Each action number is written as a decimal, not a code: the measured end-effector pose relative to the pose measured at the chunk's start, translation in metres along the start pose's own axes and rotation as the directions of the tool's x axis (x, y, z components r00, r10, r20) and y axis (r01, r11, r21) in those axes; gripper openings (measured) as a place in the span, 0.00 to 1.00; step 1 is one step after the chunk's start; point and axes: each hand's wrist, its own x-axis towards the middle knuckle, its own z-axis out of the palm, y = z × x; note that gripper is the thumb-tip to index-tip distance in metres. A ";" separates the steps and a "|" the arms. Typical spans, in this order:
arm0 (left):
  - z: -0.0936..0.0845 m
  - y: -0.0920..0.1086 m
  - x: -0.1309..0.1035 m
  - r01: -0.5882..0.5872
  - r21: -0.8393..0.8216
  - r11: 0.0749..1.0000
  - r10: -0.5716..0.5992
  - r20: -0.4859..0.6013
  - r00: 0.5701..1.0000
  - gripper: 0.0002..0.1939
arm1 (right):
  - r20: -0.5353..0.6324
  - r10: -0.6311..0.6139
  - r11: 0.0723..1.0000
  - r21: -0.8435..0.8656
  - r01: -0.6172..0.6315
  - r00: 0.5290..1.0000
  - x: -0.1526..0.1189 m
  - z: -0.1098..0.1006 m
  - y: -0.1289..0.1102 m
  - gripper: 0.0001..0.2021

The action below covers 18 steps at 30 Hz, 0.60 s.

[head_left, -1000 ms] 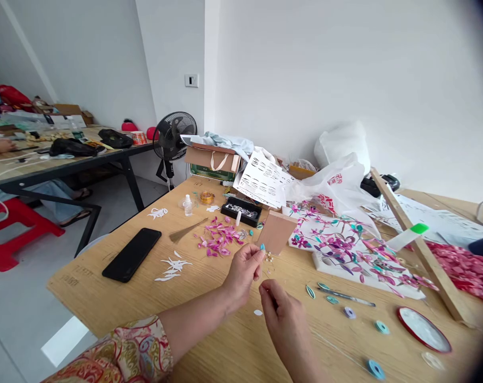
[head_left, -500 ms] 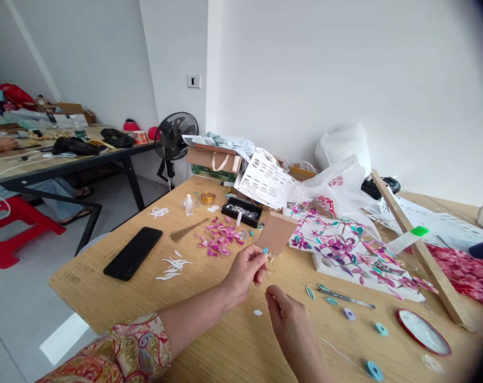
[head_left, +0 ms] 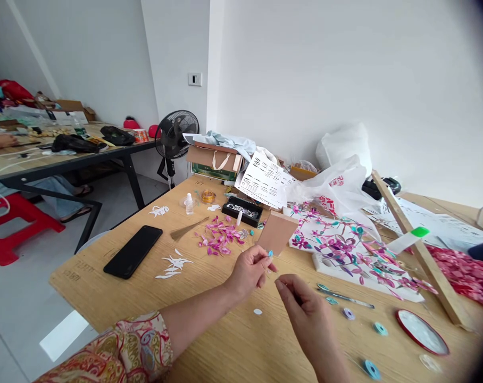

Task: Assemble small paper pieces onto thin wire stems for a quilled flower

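My left hand (head_left: 249,272) is closed in a pinch above the middle of the table. A small turquoise petal-like piece (head_left: 270,254) shows at its fingertips; the rest of it is hidden by the fingers. Just to the right, my right hand (head_left: 307,316) is closed with thumb and forefinger together, apart from the left. Whatever is in that pinch is too fine to make out. A blue thread spool (head_left: 371,369) lies to the right of my right wrist, its pale thread running toward that hand. Below and between the hands lies a white disc (head_left: 258,311).
Pink petals (head_left: 219,236), white petal strips (head_left: 173,266) and a black phone (head_left: 133,251) lie to the left. Wire flower sprays (head_left: 337,234) rest on white foam at right, beside a wooden bar (head_left: 421,255), tweezers (head_left: 349,299) and a red-rimmed dish (head_left: 422,332). Another person's hand (head_left: 0,142) is at the far-left table.
My right hand has moved slightly right and up, still pinched. My left hand has shifted a little right and turned, and the turquoise piece with it; the pale beads below it are now less visible.
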 end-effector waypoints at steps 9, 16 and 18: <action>0.003 0.000 0.000 0.099 -0.154 0.983 -0.092 0.055 0.994 0.15 | -0.012 0.054 0.998 0.014 -0.054 0.998 0.004 -0.005 0.010 0.15; -0.006 -0.002 0.001 0.052 0.078 0.996 -0.060 0.108 0.992 0.15 | -0.227 0.156 0.985 -0.040 -0.170 0.961 0.010 -0.020 0.024 0.13; -0.007 -0.002 0.000 0.064 0.091 0.994 -0.076 0.133 0.988 0.15 | -0.269 0.164 0.976 -0.098 -0.196 0.949 0.012 -0.023 0.028 0.12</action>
